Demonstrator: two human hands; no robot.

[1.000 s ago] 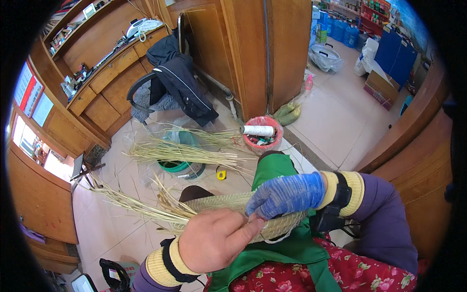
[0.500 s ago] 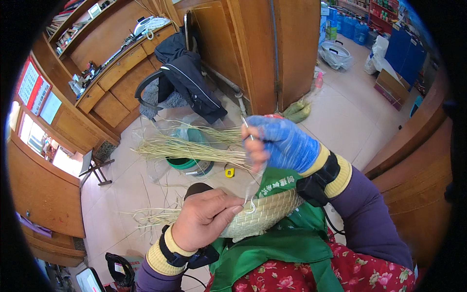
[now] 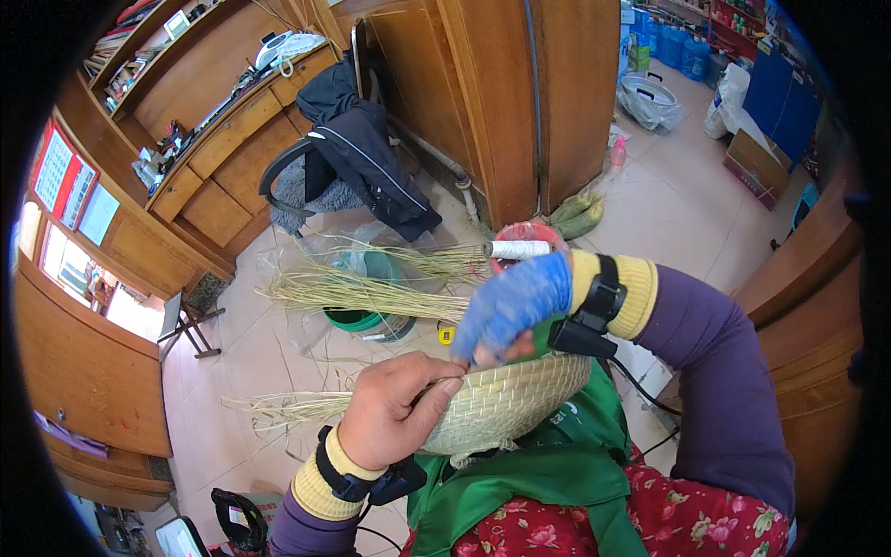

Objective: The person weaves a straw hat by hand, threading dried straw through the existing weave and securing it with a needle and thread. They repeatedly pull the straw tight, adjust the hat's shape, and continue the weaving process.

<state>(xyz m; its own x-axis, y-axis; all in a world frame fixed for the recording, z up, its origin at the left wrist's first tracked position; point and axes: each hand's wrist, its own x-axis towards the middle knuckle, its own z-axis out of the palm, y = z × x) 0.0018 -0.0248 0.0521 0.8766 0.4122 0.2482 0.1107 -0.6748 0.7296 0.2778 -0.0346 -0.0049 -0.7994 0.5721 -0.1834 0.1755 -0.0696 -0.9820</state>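
Observation:
A shallow woven basket (image 3: 520, 399) of pale straw, with rows of light stitches, rests on my lap over a green apron (image 3: 548, 478). My left hand (image 3: 394, 408) is bare and pinches the basket's rim between thumb and fingers. My right hand (image 3: 515, 311), in a blue fingerless glove, is curled at the rim just beside the left fingertips. Motion smears its fingers, and whatever they hold is hidden. Loose straw ends (image 3: 288, 408) stick out to the left of my left hand.
Ahead, a bundle of long straw (image 3: 371, 292) lies across a green bucket (image 3: 351, 317). A yellow tape measure (image 3: 446, 333) is on the tiled floor. Behind my right hand, a white thread spool (image 3: 518, 250) sits on a red tub (image 3: 548, 234). A chair with a jacket (image 3: 367, 167) stands farther off.
My right hand came down from above the basket to its rim. The needle and thread seen in it before are now hidden. The spool and red tub have come into sight.

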